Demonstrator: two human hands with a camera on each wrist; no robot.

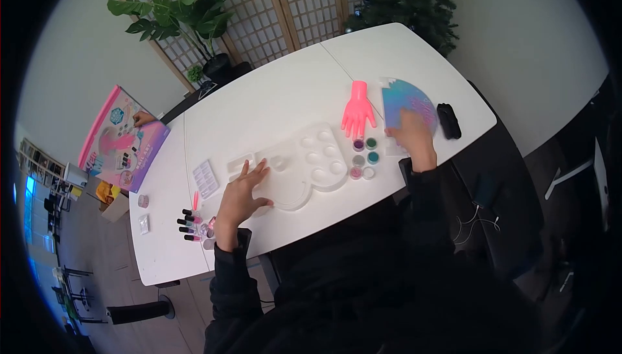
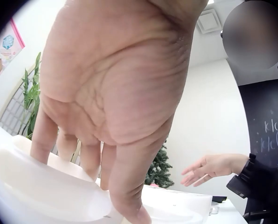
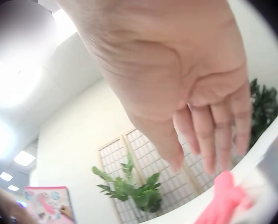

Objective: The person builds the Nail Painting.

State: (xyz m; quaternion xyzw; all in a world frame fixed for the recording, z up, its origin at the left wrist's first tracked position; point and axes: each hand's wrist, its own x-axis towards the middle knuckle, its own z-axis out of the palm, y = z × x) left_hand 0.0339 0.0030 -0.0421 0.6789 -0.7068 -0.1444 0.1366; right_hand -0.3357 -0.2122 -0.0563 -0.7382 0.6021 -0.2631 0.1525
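Observation:
My left hand (image 1: 243, 197) is spread over the left part of a white moulded plastic tray (image 1: 288, 202), thumb and fingertips down at it. In the left wrist view, the fingers (image 2: 90, 158) point straight down at the tray's rim. The tray has round wells (image 1: 325, 153) on its right side. My right hand (image 1: 413, 135) hangs with loose, extended fingers over the lower part of a blue and purple fan-shaped piece (image 1: 402, 98), holding nothing. A pink model hand (image 1: 359, 109) lies left of that piece. Several small pots of coloured powder (image 1: 372, 157) stand between tray and right hand.
Nail polish bottles (image 1: 188, 220) and a sheet of nail tips (image 1: 206, 179) lie left of the tray. A printed kit box (image 1: 123, 140) stands at the table's left edge. A black case (image 1: 448, 121) lies at the right edge of the white table (image 1: 272, 88).

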